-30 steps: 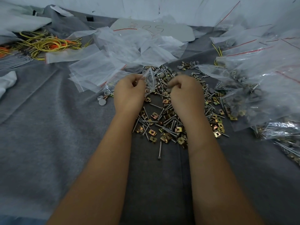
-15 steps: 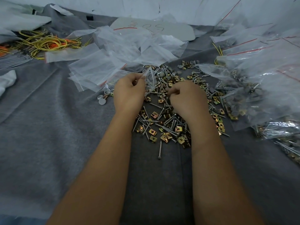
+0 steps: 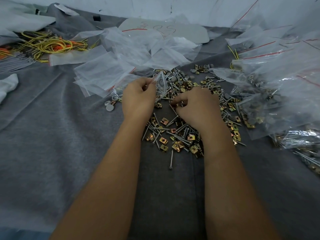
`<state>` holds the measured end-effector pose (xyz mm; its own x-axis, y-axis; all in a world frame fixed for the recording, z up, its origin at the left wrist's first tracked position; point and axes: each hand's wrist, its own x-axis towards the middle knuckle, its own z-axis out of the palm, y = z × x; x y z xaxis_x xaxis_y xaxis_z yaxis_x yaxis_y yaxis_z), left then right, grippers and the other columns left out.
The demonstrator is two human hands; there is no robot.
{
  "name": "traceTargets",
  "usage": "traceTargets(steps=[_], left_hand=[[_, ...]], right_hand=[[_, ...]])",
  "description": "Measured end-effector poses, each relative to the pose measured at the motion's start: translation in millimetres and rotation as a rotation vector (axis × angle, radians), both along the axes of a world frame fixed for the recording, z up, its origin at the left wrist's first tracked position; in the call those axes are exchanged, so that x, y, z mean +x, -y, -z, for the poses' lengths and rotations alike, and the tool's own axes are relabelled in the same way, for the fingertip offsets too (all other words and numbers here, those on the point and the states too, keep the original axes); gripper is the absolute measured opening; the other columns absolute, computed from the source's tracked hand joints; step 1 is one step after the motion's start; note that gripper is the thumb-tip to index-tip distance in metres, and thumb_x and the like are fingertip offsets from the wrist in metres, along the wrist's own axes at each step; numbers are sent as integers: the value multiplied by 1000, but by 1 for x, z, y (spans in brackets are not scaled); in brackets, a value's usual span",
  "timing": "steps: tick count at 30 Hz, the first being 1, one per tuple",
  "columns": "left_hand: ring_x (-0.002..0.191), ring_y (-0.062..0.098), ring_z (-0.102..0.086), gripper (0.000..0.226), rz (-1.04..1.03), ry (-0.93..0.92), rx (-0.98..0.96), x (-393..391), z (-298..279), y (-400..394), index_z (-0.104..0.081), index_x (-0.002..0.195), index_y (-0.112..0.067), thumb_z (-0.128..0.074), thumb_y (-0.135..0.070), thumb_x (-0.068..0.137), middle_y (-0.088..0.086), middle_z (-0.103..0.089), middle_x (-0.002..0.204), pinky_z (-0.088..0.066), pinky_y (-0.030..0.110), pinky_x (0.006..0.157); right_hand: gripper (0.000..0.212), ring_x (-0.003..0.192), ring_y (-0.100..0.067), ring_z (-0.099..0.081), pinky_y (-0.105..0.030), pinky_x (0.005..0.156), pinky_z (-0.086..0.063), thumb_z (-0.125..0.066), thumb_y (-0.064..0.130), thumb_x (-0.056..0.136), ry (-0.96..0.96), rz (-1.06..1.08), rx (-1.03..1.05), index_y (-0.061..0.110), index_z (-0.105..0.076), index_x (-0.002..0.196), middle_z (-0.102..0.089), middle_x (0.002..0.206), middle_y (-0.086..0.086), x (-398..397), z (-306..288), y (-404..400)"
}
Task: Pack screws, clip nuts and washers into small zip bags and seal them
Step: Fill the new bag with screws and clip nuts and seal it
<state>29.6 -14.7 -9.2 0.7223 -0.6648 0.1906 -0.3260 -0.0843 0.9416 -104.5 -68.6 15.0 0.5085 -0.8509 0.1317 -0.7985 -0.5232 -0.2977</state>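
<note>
My left hand [image 3: 138,99] pinches the mouth of a small clear zip bag [image 3: 161,84] held upright over the hardware. My right hand [image 3: 195,104] lies curled on the pile [image 3: 174,134] of silver screws and brass clip nuts, its fingertips pinching a few small pieces, with a screw showing between them. Grey round washers [image 3: 173,78] lie at the pile's far side, just beyond the bag. One lone screw [image 3: 171,159] lies nearer me between my forearms.
A heap of empty zip bags [image 3: 107,71] lies at the left behind my left hand. Filled bags [image 3: 280,94] are stacked at the right. Yellow and orange wires [image 3: 50,45] sit at the far left. A grey cloth [image 3: 52,135] covers the surface.
My right hand has come down and toward me from beside the bag onto the pile and is picking up pieces. My left hand keeps the bag in the same place.
</note>
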Motion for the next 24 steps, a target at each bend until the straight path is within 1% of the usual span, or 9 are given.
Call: traceTargets(steps=[5,7,10,13,16,17,20,22,24], left_hand=[[39,2,-38,23,-3,2,-1,0,1,1,-66,84,-40,-53,-23,91,-18,-55,47,-35,28,54],[39,2,-38,23,-5,10,3,0,1,1,-66,83,-40,-53,-23,91,-18,-54,47,-35,28,54],[41,2,-40,22,-10,21,4,0,0,1,-66,83,-40,-53,-23,91,-14,-55,49,-36,28,54],[47,7,-43,19,12,72,17,-1,0,0,-68,90,-36,-53,-24,92,-9,-55,56,-37,28,55],[51,10,-46,20,29,111,45,-2,0,0,-70,100,-29,-53,-25,91,-7,-57,61,-37,28,57],[53,11,-47,21,34,113,48,-2,0,0,-71,102,-28,-53,-25,91,-7,-58,63,-38,28,57],[53,12,-47,22,45,109,45,-2,-1,0,-71,103,-26,-53,-24,91,-5,-59,64,-39,28,57],[52,12,-47,21,47,102,39,-2,-1,-1,-71,101,-26,-53,-24,91,-4,-59,63,-39,29,57],[50,11,-46,20,40,82,20,-3,-1,-1,-70,96,-29,-53,-23,90,-6,-58,60,-39,30,56]], right_hand=[[9,120,-27,-40,-43,96,-30,-68,33,87,0,-63,-21,42,-65,86,-55,114,2,3,2,1],[9,119,-26,-42,-42,97,-33,-65,26,89,53,-93,-27,35,-64,89,-56,116,1,5,5,1],[6,98,-20,-57,-41,86,-48,-61,17,93,300,-95,-23,21,-64,96,-65,101,2,8,8,-1],[5,82,-11,-58,-30,72,-48,-62,17,92,548,-78,-32,20,-66,92,-63,89,6,9,6,-4],[7,80,-8,-57,-17,69,-44,-66,14,89,712,-105,-31,17,-72,92,-62,87,5,13,4,-7],[9,80,-7,-58,-17,71,-45,-67,14,88,730,-116,-29,16,-73,94,-62,88,5,15,4,-8],[20,81,-7,-60,-23,74,-51,-68,10,87,733,-135,20,16,-71,106,-63,89,5,20,6,-10],[32,79,1,-57,-13,72,-48,-66,7,88,725,-141,45,20,-67,116,-63,90,8,21,7,-9],[38,81,4,-57,-9,71,-45,-62,4,89,742,-134,49,23,-64,121,-63,91,11,19,7,-9]])
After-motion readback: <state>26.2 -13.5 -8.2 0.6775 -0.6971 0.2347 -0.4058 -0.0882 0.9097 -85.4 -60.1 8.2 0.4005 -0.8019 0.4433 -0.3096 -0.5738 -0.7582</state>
